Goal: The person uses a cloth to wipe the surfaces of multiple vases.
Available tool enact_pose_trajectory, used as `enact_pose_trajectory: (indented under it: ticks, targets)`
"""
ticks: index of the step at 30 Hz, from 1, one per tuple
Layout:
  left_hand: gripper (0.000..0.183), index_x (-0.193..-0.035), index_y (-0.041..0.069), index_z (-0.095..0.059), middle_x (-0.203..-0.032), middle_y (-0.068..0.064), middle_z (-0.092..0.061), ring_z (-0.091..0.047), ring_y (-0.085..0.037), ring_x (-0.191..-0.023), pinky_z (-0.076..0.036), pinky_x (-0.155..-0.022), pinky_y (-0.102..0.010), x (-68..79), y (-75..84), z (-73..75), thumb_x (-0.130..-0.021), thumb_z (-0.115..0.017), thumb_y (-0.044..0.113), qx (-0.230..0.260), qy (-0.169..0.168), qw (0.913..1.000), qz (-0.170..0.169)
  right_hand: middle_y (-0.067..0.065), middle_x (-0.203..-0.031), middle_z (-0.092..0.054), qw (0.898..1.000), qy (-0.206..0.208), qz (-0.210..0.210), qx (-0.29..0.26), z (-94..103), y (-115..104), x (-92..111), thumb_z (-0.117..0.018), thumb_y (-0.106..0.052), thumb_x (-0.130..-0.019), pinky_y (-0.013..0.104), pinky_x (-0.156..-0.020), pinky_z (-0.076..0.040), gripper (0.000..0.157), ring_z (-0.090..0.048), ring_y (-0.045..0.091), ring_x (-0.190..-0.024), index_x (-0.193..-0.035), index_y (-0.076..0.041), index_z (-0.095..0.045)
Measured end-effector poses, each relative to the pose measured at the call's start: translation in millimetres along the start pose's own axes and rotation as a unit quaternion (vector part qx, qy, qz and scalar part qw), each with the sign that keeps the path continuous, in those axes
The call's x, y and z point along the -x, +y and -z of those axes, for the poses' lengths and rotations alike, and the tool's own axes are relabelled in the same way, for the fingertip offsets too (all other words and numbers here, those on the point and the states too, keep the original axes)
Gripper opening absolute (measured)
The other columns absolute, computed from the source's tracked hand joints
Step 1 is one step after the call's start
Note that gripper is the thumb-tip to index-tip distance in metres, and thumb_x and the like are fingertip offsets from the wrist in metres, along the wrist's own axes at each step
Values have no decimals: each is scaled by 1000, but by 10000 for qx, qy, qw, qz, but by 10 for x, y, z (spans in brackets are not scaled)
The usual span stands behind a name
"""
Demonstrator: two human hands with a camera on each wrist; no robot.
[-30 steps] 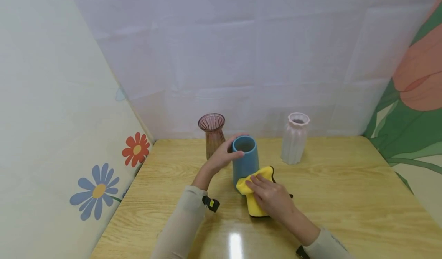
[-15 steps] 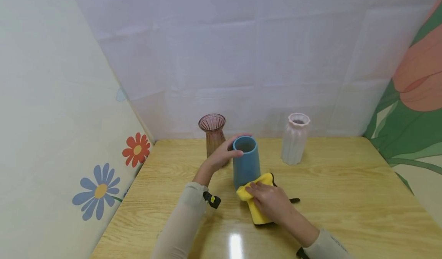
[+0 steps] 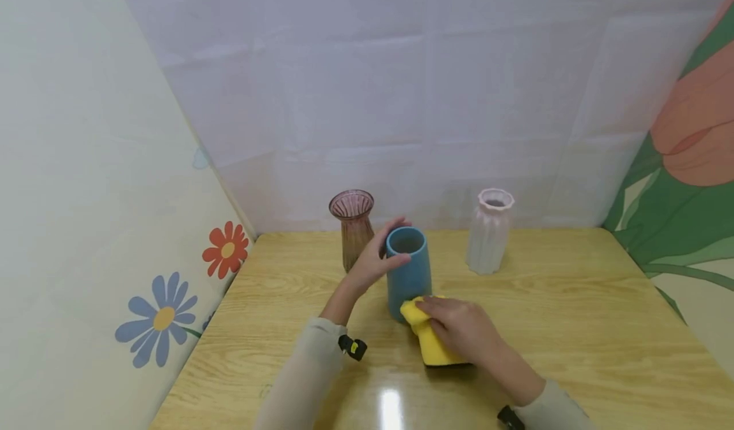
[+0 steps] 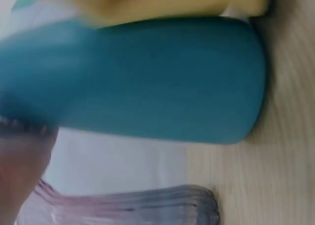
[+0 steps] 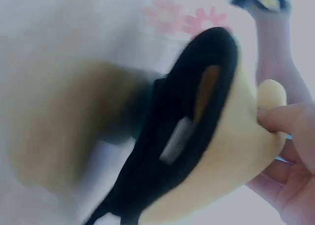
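A blue vase (image 3: 409, 277) stands upright on the wooden table, its round mouth facing up. My left hand (image 3: 369, 264) holds it near the top from the left, thumb in front and fingers behind the rim. At its lower right side, my right hand (image 3: 467, 328) grips a yellow cloth (image 3: 438, 347) with dark edging, bunched at the fingertips and touching the vase. The right wrist view shows the cloth (image 5: 231, 156) pinched by thumb and fingers. In the left wrist view the vase (image 4: 162, 82) fills the middle, partly blurred.
Behind my left hand stands a purple ribbed glass vase (image 3: 352, 216). A pale pink-white fluted vase (image 3: 489, 239) stands at the back right. A white sheet (image 3: 367, 99) hangs behind the table (image 3: 573, 315); flower-printed walls flank both sides.
My right hand has moved slightly down and right with the cloth along the vase's lower side. The left hand's fingers have shifted on the rim; the vase stays in place.
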State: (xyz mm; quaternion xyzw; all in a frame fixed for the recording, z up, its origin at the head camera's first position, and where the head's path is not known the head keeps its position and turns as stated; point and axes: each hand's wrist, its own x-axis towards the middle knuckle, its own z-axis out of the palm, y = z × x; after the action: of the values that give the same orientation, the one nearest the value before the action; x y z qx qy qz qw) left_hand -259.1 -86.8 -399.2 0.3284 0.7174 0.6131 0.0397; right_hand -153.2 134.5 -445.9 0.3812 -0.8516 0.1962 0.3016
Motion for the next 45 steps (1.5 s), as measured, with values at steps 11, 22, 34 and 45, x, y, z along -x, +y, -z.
enact_pose_trajectory:
  ticks: [11, 22, 34, 45]
  targets:
    - [71, -150, 13, -44, -134, -13, -60, -59, -28, -121, -49, -100, -52, 32, 135, -103, -89, -78, 27, -1016, 697, 9919, 305, 12, -115, -74, 9859, 1367, 628, 731, 392, 104, -255, -38, -25, -111, 42, -76, -60, 41, -73, 29, -103, -117, -7, -75]
    - [85, -145, 17, -50, -129, -6, -64, -61, -23, -118, -49, -99, -53, 25, 88, -45, -81, -75, 66, -1026, 461, 9934, 228, 14, -112, -75, 9828, 1413, 956, 708, 104, 71, -316, -38, -19, -110, 37, -73, -60, 40, -74, 30, -99, -116, -4, -74]
    - [71, -150, 9, -45, -138, -11, -59, -56, -27, -128, -46, -106, -49, 24, 67, 34, -91, -76, 33, -699, 95, 9974, 171, 19, -109, -74, 9894, 1188, 676, 498, -11, -50, -232, -73, -1, -78, 38, -69, -61, 37, -74, 34, -95, -114, -1, -74]
    - [84, -151, 9, -44, -142, -13, -55, -55, -26, -127, -46, -105, -43, -5, 23, 106, -86, -79, 48, -163, -234, 9993, 238, 16, -107, -76, 9938, 835, 452, 582, -126, -97, -104, -78, -3, -72, 39, -67, -61, 40, -75, 32, -92, -112, -4, -76]
